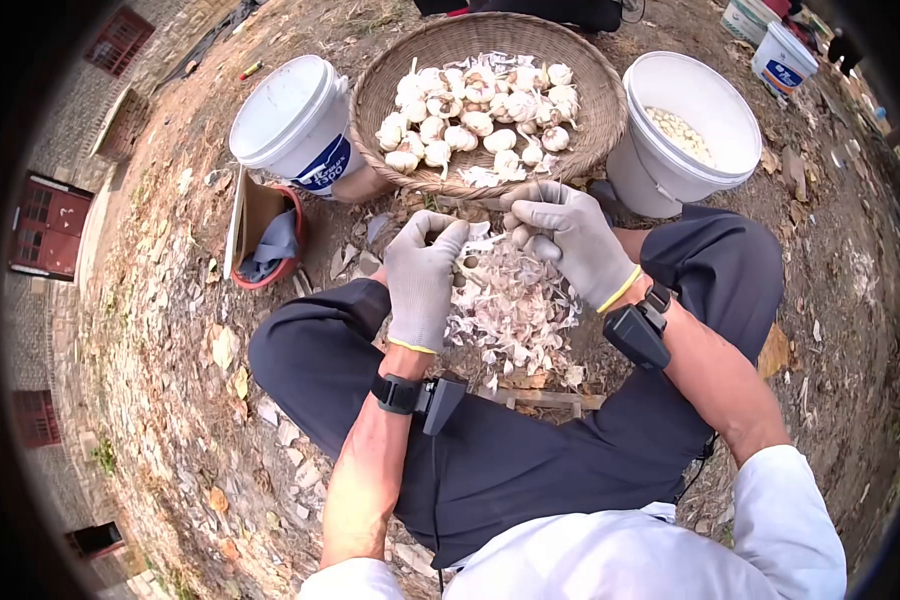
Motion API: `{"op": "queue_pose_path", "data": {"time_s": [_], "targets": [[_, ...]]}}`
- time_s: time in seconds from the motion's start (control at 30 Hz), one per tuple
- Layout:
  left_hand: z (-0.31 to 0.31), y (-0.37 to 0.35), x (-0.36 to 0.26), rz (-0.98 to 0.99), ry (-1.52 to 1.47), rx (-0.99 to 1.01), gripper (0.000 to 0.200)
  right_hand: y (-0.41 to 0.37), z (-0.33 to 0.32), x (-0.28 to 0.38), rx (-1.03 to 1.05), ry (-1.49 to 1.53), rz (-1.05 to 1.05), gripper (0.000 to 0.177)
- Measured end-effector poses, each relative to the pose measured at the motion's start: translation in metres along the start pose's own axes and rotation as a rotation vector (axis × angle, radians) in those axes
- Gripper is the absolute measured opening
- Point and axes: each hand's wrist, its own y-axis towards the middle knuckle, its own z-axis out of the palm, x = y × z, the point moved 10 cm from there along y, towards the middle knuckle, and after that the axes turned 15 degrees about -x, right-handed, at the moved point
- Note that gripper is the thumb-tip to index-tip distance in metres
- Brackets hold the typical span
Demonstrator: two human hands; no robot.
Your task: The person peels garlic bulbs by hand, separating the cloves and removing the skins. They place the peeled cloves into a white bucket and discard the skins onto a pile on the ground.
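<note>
Both of my hands wear grey gloves and are raised over a heap of garlic skins (520,310) between my legs. The fingers of my left hand (425,270) are pinched together; what they hold, if anything, is too small to tell. My right hand (568,235) is closed as well, fingers curled near the basket's front rim, its contents hidden. Just beyond them, a round woven basket (385,75) bears many garlic bulbs (478,115). Peeled cloves (678,130) lie inside the white bucket (645,180) to the right.
A lidded white bucket (280,110) stands left of the basket. Nearer, a red tub (295,235) holds dark cloth and a board. More buckets (783,60) are at the far right. Leaves and debris litter the ground.
</note>
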Motion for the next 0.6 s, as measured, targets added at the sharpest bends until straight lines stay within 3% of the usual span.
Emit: {"op": "queue_pose_path", "data": {"time_s": [0.17, 0.3, 0.37, 0.6], "targets": [[0.013, -0.003, 0.009, -0.043, -0.027, 0.128, 0.015, 0.002, -0.003, 0.005, -0.011, 0.020, -0.012, 0.012], [0.023, -0.008, 0.004, -0.085, -0.073, 0.235, 0.027, 0.004, -0.001, 0.004, 0.017, -0.060, -0.050, 0.013], [0.025, -0.007, -0.005, 0.059, -0.026, 0.268, 0.034, 0.004, -0.001, 0.004, 0.016, -0.090, -0.062, 0.013], [0.033, -0.011, -0.005, 0.065, -0.137, 0.338, 0.055, -0.004, 0.015, 0.004, 0.049, -0.364, -0.173, 0.016]]}}
